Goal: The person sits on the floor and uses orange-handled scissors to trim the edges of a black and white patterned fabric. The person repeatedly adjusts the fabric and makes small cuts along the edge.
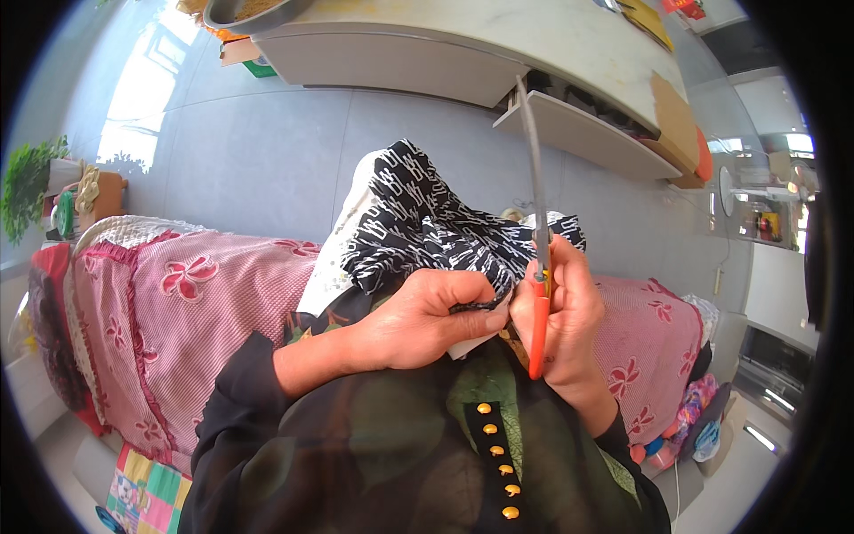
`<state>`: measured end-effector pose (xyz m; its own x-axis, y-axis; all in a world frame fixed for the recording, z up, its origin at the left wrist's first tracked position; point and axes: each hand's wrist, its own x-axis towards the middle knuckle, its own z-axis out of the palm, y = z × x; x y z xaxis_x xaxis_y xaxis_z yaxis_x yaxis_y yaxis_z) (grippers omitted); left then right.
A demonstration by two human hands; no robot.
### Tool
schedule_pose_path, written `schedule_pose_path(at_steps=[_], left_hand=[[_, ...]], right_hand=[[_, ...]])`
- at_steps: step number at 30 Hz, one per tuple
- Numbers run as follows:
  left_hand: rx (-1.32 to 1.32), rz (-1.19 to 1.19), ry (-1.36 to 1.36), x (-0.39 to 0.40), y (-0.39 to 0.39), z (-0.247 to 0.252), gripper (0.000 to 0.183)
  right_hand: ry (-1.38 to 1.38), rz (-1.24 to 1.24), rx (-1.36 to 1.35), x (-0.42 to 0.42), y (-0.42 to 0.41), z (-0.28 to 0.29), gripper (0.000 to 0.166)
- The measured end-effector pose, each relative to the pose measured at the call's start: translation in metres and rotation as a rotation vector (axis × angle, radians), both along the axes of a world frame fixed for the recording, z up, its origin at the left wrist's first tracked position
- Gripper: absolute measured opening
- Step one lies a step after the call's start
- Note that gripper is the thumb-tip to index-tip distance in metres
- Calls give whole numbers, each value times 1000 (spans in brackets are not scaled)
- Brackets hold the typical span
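Observation:
A black fabric with a white printed pattern (427, 213) lies bunched across my lap. My left hand (427, 317) pinches a gathered edge of it between thumb and fingers, and a pale strip (470, 346) shows just below that grip. Scissors with orange handles (539, 327) are in my right hand (572, 310), seen nearly edge-on, their long blades pointing away from me. The fingertips of both hands almost meet at the fabric's edge. Whether the right fingertips also grip the cloth is hidden.
Pink flowered covers (227, 307) spread over the seat on both sides. Beyond the grey tiled floor (267, 147) stands a white-topped cabinet (467, 33) with a pulled-out drawer (587, 137). A metal bowl (257, 17) rests on top. Green plants (30, 183) stand at far left.

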<state>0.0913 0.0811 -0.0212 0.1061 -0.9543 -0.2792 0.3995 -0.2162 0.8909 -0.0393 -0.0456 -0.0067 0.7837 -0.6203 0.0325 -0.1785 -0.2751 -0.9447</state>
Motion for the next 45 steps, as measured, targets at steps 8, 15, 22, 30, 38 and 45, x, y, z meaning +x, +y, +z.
schedule_pose_path(at_steps=[8,15,22,30,38,45], left_hand=[[78,11,386,4,-5,-3,8],[86,144,366,0,-3,5,15],[20,303,392,6,1,2,15],[-75,383,389,1,0,-3,15],[-71,405,344,-4,-3,2,15],[-76,423,337,-7,-4,-1,16]], right_hand=[[42,59,604,1,-10,34,41],[113,0,415,3,-6,33,38],[377,308,45,-69,-30,41,82],[520,403,-273,-75,-28,61,86],[497,368,-355,-75,-22,56,85],[512,380,-413,-76,-21,58,87]])
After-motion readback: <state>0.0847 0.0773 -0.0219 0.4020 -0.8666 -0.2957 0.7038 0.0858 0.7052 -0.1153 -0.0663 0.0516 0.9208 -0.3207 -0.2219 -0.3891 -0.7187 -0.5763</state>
